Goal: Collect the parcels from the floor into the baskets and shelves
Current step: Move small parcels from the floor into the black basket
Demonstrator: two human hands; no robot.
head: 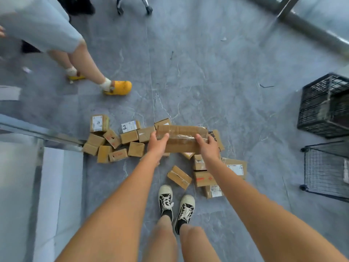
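Note:
A long taped cardboard parcel (182,138) is held above the pile in the middle of the head view. My left hand (157,143) grips its left end, thumb on top. My right hand (207,147) grips its right end, fingers over the top face. Several small cardboard parcels (117,142) lie scattered on the grey floor to the left, and more parcels (204,176) lie beneath my right forearm. A black wire basket (324,108) stands at the right edge, and a second black wire basket (326,171) on castors stands below it.
Another person's legs in yellow clogs (118,87) stand at the upper left beside the pile. A metal frame and white surface (51,167) fill the left side. My own shoes (176,205) stand just behind the parcels. Chair castors (149,9) show at the top.

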